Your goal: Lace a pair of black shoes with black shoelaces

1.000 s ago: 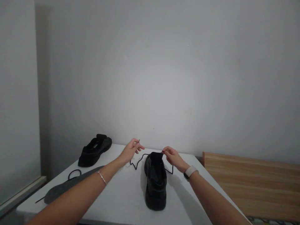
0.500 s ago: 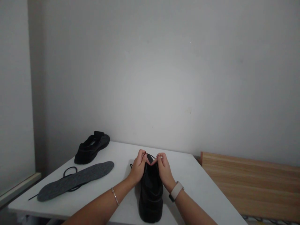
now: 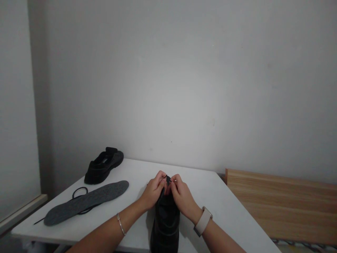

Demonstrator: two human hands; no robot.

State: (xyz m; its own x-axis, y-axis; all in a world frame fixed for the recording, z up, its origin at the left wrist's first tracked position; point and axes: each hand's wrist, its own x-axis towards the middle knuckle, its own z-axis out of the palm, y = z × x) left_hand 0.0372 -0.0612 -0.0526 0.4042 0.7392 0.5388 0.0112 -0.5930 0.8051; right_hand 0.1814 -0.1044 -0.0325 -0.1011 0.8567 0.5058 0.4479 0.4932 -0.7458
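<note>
A black shoe (image 3: 165, 225) stands on the white table with its heel toward me. Over its front opening, my left hand (image 3: 154, 189) pinches a black shoelace (image 3: 166, 176) between thumb and fingertips. My right hand (image 3: 183, 195) is also closed in a pinch on the lace, just right of the tongue. Both hands rest close against the shoe's upper. The toe is mostly hidden behind my fingers.
On the left of the white table (image 3: 137, 225) lies a grey insole (image 3: 86, 203) over a loose black lace (image 3: 80, 189). Behind it sits a second black shoe (image 3: 104, 166) near the wall. A wooden panel (image 3: 279, 207) stands at the right.
The shoe has shifted slightly nearer and to the left. My hands have drawn closer together over the lace, which shows a shorter stretch between them.
</note>
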